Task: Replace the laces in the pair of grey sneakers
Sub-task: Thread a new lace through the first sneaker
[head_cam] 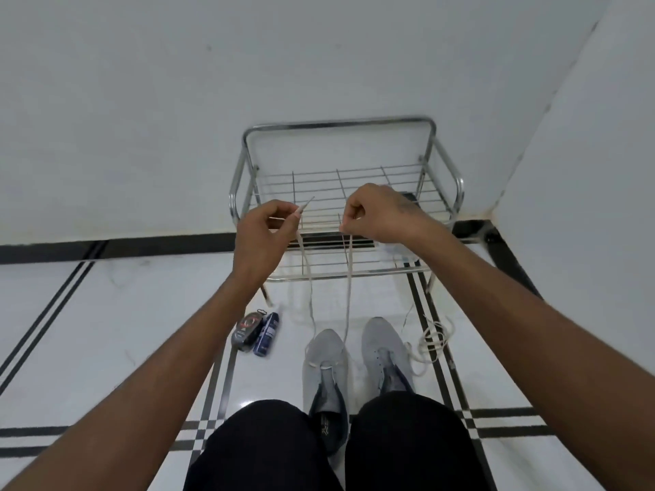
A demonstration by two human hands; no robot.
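Both hands (262, 228) (375, 216) pinch lace (349, 285) ends above (well apart) sneaker (324, 363).

Left sneaker (324, 370) heel hidden between knees, right sneaker (384, 352) heel behind knee, bottle (266, 334) labels unreadable

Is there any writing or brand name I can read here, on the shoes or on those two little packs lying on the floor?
No text here can be read.
Dark round pack: a red and white label, too blurred to read.
Blue pack: pale print, too small to read.
Left grey sneaker: a faint mark on the dark insole, not legible.
Right grey sneaker: no lettering shows.
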